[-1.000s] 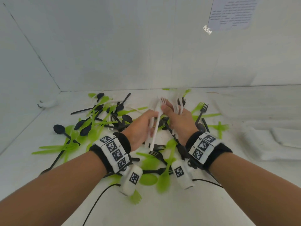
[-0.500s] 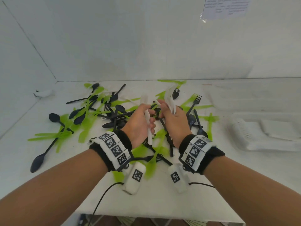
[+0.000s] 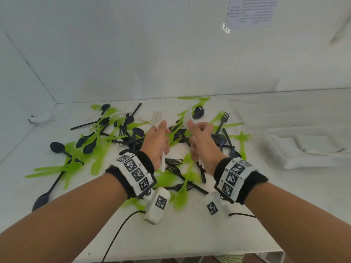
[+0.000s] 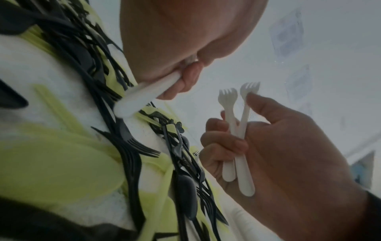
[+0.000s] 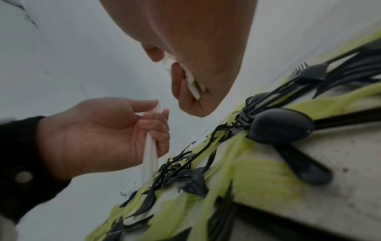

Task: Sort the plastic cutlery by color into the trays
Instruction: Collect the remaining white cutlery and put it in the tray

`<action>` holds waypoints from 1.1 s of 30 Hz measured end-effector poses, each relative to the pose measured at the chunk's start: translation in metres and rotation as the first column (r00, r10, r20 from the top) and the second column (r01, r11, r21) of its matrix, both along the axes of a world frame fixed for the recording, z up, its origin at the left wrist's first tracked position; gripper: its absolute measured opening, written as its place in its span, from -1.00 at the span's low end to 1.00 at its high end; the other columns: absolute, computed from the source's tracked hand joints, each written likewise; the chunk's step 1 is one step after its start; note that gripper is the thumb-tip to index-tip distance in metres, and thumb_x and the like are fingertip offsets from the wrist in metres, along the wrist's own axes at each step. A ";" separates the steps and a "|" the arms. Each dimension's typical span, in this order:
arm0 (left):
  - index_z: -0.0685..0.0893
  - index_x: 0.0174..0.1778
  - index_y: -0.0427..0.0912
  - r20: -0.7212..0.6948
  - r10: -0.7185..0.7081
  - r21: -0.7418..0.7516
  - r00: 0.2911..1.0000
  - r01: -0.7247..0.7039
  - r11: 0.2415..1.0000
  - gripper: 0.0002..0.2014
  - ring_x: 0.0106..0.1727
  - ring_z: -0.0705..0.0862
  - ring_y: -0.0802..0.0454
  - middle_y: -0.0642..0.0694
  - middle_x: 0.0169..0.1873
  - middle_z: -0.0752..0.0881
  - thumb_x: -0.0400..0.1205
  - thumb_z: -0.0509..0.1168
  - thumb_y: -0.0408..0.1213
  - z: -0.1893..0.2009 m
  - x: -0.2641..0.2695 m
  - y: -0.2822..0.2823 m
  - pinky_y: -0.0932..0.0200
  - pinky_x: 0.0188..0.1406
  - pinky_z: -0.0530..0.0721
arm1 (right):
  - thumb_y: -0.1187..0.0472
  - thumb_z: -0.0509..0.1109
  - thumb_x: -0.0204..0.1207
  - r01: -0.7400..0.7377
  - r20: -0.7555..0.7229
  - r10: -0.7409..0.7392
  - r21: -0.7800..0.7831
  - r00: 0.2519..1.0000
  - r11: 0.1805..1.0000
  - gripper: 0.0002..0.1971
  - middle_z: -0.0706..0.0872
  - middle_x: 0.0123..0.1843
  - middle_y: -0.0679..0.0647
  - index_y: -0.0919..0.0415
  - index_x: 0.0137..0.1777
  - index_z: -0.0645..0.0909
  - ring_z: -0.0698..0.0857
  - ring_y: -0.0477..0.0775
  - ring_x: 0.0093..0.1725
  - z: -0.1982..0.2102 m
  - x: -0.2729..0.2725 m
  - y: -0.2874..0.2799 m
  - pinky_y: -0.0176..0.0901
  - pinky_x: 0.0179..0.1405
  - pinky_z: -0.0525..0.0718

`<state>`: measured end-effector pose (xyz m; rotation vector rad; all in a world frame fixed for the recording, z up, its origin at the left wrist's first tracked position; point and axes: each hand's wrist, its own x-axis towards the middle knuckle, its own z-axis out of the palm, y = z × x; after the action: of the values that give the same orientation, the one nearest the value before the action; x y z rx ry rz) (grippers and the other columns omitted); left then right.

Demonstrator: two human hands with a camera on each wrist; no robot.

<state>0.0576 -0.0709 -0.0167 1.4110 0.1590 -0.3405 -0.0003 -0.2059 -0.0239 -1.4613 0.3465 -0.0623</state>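
We see green and black cutlery (image 3: 106, 141) littering the counter (image 3: 190, 234) middle; bare counter lies near us, trays (image 3: 303, 149) block the right.

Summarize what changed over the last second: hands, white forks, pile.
The hands drew apart: the left hand keeps one white fork, the right hand keeps the white forks bunched, no longer touching the left's. Nothing picked up or released. The green and black pile and the trays stayed put.

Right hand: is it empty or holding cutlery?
Holding. The right hand grips two white forks, tines up, above the pile.
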 end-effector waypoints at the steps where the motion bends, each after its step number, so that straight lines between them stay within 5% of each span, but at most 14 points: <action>1: 0.50 0.05 -0.19 -0.005 -0.015 -0.005 1.000 0.015 1.000 -0.68 -0.55 0.26 0.12 0.03 -0.49 0.36 0.81 0.19 0.04 0.001 0.001 0.001 0.23 -0.55 0.29 | -0.17 0.21 0.73 -0.029 0.016 0.028 0.029 0.999 0.999 -0.68 0.42 -0.19 0.01 -0.04 0.31 0.31 0.30 -0.09 -0.51 0.001 0.000 0.003 -0.18 -0.52 0.34; 3: 0.52 0.10 -0.19 -0.028 -0.076 -0.060 0.997 0.074 0.995 -0.70 -0.50 0.31 0.10 0.00 -0.46 0.40 0.81 0.16 0.01 0.005 -0.001 0.000 0.19 -0.45 0.31 | 0.03 0.11 0.78 -0.058 0.075 0.055 0.040 0.996 0.998 -0.86 0.37 -0.20 0.03 -0.02 0.23 0.43 0.28 -0.09 -0.50 0.002 0.000 0.010 -0.19 -0.52 0.27; 9: 0.66 0.11 -0.24 0.051 -0.250 -0.269 0.967 0.254 0.929 -0.70 -0.25 0.52 0.00 -0.22 -0.10 0.61 0.76 0.09 -0.15 0.018 -0.014 0.002 0.18 -0.38 0.56 | 0.16 0.20 0.82 -0.005 0.215 0.028 -0.109 0.976 0.994 -0.81 0.66 -0.23 -0.17 0.09 0.17 0.66 0.55 -0.26 -0.36 0.000 0.008 0.032 -0.37 -0.37 0.47; 13: 0.59 0.23 -0.35 0.111 -0.224 -0.132 0.968 0.238 0.962 -0.73 0.11 0.68 -0.16 -0.31 0.13 0.70 0.80 0.13 -0.23 0.012 -0.007 0.010 -0.05 0.16 0.67 | 0.14 0.29 0.78 0.065 0.282 -0.022 -0.145 0.959 0.987 -0.79 0.66 -0.24 -0.05 0.24 0.17 0.70 0.58 -0.17 -0.28 0.000 0.013 0.045 -0.26 -0.20 0.54; 15: 0.56 0.37 -0.24 0.094 -0.183 -0.089 0.979 0.192 0.977 -0.72 0.31 0.73 -0.12 -0.26 0.27 0.73 0.83 0.14 -0.18 0.006 -0.002 0.015 -0.15 0.39 0.66 | 0.11 0.30 0.78 0.071 0.304 -0.011 -0.188 0.952 0.980 -0.76 0.67 -0.29 0.05 0.25 0.10 0.72 0.57 -0.12 -0.26 0.001 0.015 0.053 -0.20 -0.18 0.53; 17: 0.55 0.43 -0.19 0.099 -0.160 -0.098 0.982 0.170 0.981 -0.70 0.33 0.74 -0.11 -0.24 0.29 0.74 0.85 0.11 -0.17 0.006 0.001 0.021 -0.14 0.35 0.71 | 0.16 0.26 0.80 0.011 0.325 0.068 -0.234 0.943 0.972 -0.76 0.75 -0.16 0.19 0.23 0.10 0.75 0.66 -0.04 -0.17 0.000 0.019 0.061 -0.10 -0.10 0.61; 21: 0.62 0.38 -0.21 0.117 -0.159 -0.073 0.980 0.168 0.983 -0.72 0.22 0.80 -0.08 -0.22 0.20 0.80 0.84 0.13 -0.23 0.006 0.010 0.040 -0.01 0.07 0.77 | 0.16 0.20 0.82 -0.099 0.286 0.186 -0.292 0.940 0.951 -0.70 0.83 0.13 -0.01 -0.02 0.40 0.71 0.77 -0.06 0.16 0.002 0.023 0.069 -0.07 0.25 0.71; 23: 0.62 0.34 -0.23 0.110 -0.141 -0.069 0.984 0.149 0.986 -0.74 0.12 0.80 -0.10 -0.21 0.09 0.80 0.83 0.18 -0.20 0.005 0.015 0.049 -0.04 0.13 0.76 | 0.10 0.17 0.83 -0.095 0.222 0.161 -0.280 0.962 0.955 -0.64 0.74 0.35 -0.13 -0.12 0.56 0.55 0.68 -0.15 0.30 0.002 0.025 0.070 -0.15 0.35 0.60; 25: 0.60 0.26 -0.26 0.076 -0.112 -0.083 0.991 0.118 0.989 -0.77 -0.12 0.70 -0.03 -0.17 -0.10 0.71 0.82 0.20 -0.18 0.003 0.020 0.056 0.05 0.00 0.72 | -0.06 0.14 0.81 -0.083 0.161 0.120 -0.221 0.980 0.972 -0.56 0.55 0.55 -0.17 -0.25 0.67 0.32 0.57 -0.10 0.40 0.003 0.027 0.069 0.01 0.46 0.51; 27: 0.58 0.20 -0.25 0.056 -0.103 -0.091 0.993 0.108 0.990 -0.81 -0.27 0.58 0.04 -0.13 -0.21 0.59 0.82 0.21 -0.19 0.003 0.022 0.060 0.13 -0.15 0.63 | -0.18 0.07 0.80 -0.120 0.129 0.145 -0.183 0.981 0.976 -0.51 0.43 0.58 -0.25 -0.37 0.71 0.15 0.52 -0.21 0.24 0.005 0.028 0.069 0.01 0.44 0.48; 30: 0.58 0.35 -0.30 0.068 -0.148 -0.111 0.987 0.155 0.982 -0.69 0.02 0.77 -0.13 -0.35 0.07 0.74 0.82 0.23 -0.15 0.005 0.022 0.060 -0.06 0.13 0.74 | -0.01 0.07 0.84 -0.164 0.133 0.195 -0.217 0.972 0.962 -0.57 0.57 0.28 -0.35 -0.23 0.67 0.37 0.55 -0.42 -0.01 0.005 0.032 0.077 -0.38 0.09 0.46; 33: 0.56 0.46 -0.20 0.050 -0.224 -0.143 0.973 0.229 0.963 -0.67 0.35 0.72 -0.17 -0.27 0.32 0.73 0.86 0.14 -0.13 0.010 0.018 0.060 -0.26 0.31 0.71 | 0.10 0.15 0.77 -0.085 0.160 0.122 -0.222 0.980 0.971 -0.58 0.71 0.40 -0.20 -0.12 0.58 0.55 0.66 -0.34 0.32 0.000 0.038 0.086 -0.16 0.40 0.61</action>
<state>0.0754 -0.0111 -0.0069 1.2885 -0.0563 -0.5075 0.0374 -0.1195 -0.0234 -1.6728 0.1237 -0.1450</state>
